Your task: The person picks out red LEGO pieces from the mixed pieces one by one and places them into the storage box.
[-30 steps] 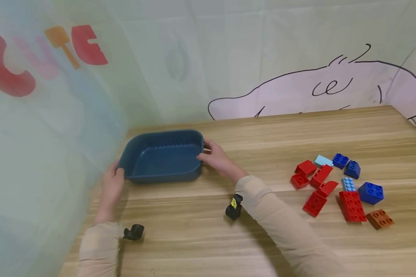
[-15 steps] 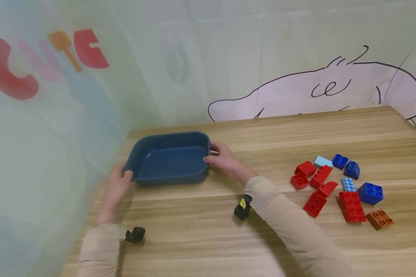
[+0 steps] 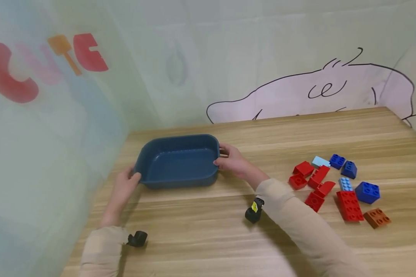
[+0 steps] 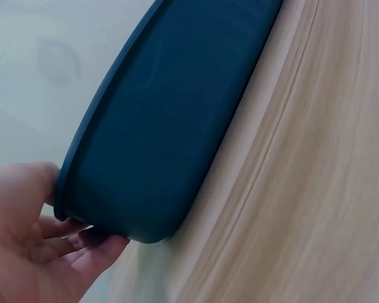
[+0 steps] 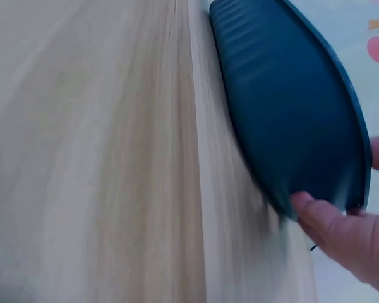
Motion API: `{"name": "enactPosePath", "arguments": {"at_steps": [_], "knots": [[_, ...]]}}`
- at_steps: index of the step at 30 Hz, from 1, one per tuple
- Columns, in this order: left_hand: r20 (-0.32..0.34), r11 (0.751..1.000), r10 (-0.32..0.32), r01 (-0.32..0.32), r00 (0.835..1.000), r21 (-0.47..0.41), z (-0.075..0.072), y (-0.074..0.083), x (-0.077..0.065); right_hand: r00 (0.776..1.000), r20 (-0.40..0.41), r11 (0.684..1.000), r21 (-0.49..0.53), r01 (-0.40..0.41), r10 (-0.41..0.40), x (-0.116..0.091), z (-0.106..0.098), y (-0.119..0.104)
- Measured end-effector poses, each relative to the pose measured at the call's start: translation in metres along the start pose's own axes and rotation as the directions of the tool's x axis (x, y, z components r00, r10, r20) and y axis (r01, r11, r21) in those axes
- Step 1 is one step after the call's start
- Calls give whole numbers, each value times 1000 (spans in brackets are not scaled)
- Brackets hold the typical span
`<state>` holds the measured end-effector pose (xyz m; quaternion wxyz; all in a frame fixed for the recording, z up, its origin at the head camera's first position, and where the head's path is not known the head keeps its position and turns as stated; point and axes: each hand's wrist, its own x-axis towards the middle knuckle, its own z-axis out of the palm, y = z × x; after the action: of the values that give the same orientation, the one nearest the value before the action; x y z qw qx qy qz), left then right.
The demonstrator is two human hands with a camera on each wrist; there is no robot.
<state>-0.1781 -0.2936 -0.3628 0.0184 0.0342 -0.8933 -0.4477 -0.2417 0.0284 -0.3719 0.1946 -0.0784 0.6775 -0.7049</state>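
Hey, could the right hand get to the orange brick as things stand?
Probably not without letting go first: the right hand is holding the right end of the blue bin. Otherwise the way looks free: nothing covers the orange brick, off to the right beside the long red brick.

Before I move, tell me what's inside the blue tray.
No objects show in the blue tray, just bare floor. The near wall hides its inner face from the head view.
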Motion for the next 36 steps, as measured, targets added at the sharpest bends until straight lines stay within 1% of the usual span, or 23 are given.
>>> {"name": "enactPosePath", "arguments": {"at_steps": [2,5,8,11,16,19,23,26,30,33,36], "knots": [[12,1000,-2,2,1000,-5,0,2,-1,1000,-15,1000,0,-17,16,-3,-1,-2],[14,1000,-4,4,1000,1,3,5,-1,999,-29,1000,-4,-28,27,-8,-4,-5],[1,1000,-11,11,1000,8,8,6,-1,999,-38,999,7,-39,39,-13,-8,-6],[-18,1000,-15,15,1000,-8,15,8,-2,998,-45,999,11,-49,49,-19,-14,-6],[-38,999,-24,23,999,-28,25,12,-2,999,-29,999,39,-33,34,-28,-22,-3],[-19,998,-49,48,999,-48,28,15,-4,999,-21,998,53,-32,33,-34,-26,0],[28,989,-84,87,996,-119,30,17,-10,999,-17,999,37,-35,36,-41,-29,3],[52,980,-96,104,994,-169,33,18,-13,999,-11,999,33,-30,30,-47,-33,4],[63,977,-92,103,994,-188,39,23,-16,999,-10,999,25,-31,32,-56,-40,5],[58,978,-83,93,995,-187,43,26,-18,999,-16,999,4,-47,47,-62,-46,5],[58,979,-81,90,995,-184,50,30,-20,998,-30,998,9,-57,58,-68,-52,7]]}}
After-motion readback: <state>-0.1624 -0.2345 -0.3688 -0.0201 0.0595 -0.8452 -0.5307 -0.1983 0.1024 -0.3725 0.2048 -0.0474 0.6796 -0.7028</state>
